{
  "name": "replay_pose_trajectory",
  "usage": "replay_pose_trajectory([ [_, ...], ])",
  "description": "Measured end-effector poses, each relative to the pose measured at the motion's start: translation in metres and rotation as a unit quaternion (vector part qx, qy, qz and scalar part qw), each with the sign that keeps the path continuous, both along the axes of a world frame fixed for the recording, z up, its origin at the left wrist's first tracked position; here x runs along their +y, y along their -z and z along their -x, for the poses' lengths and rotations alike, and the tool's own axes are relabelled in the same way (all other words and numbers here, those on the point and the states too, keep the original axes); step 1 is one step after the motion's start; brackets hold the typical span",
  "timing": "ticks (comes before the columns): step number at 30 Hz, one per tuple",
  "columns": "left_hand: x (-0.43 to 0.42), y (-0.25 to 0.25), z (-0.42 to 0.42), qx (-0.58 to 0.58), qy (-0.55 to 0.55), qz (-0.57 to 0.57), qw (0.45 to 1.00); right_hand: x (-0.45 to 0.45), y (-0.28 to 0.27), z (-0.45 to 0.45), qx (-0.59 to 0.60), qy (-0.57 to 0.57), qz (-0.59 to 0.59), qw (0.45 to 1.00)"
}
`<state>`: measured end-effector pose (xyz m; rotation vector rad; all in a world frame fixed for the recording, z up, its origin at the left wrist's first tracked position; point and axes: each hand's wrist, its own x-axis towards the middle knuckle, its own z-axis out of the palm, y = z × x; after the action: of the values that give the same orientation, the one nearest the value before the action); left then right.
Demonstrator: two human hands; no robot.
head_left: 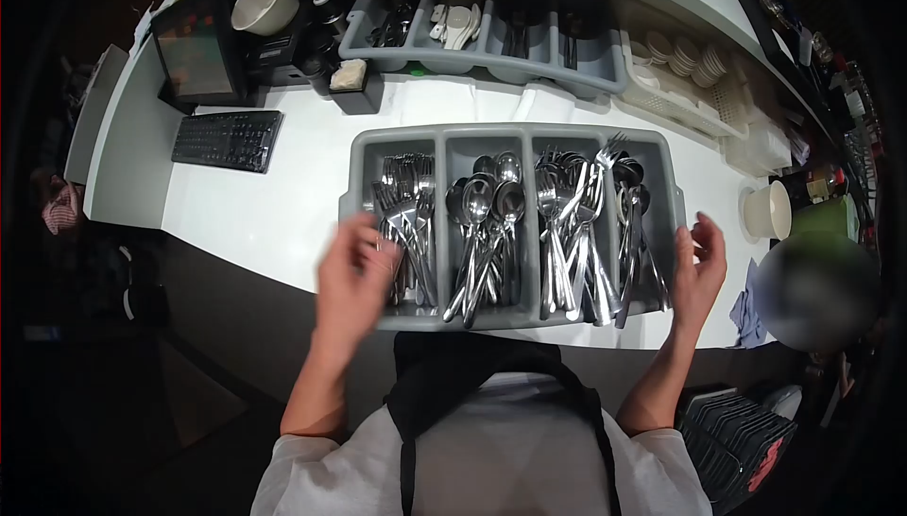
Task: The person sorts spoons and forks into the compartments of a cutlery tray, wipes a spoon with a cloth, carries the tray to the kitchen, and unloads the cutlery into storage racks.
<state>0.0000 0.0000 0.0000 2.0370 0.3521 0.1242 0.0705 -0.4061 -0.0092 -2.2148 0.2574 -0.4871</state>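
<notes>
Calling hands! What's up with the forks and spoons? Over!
Left hand blurred, left end of gray tray. Right hand half-open, right end. Cutlery in four compartments. No obstacle seen.

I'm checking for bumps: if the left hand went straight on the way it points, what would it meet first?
Probably the forks at the left end of the gray tray, though the left hand is blurred and depth is hard to judge.

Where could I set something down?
Bare counter shows between the keyboard and cutlery tray; a smaller patch between that tray and the cream tub, by the right hand. The back is crowded: screen, second tray, pale crate.
</notes>
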Motion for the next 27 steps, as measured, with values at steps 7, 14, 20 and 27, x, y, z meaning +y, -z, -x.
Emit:
replay_pose_trajectory([
  [7,-0.061,0.024,0.011,-0.028,0.278,-0.181,0.943,0.12,-0.013,0.058,0.098,-0.236,-0.197,0.946],
  [14,-0.087,0.049,0.0,0.044,0.165,0.105,0.98,0.109,-0.019,0.062,0.033,-0.179,-0.262,0.948],
  [20,-0.089,0.017,-0.035,0.268,0.077,0.32,0.905,0.072,-0.021,0.049,0.032,-0.153,-0.292,0.944],
  [27,-0.109,0.019,-0.066,0.309,0.012,0.369,0.877,0.124,0.002,0.042,0.106,-0.368,-0.223,0.896],
])
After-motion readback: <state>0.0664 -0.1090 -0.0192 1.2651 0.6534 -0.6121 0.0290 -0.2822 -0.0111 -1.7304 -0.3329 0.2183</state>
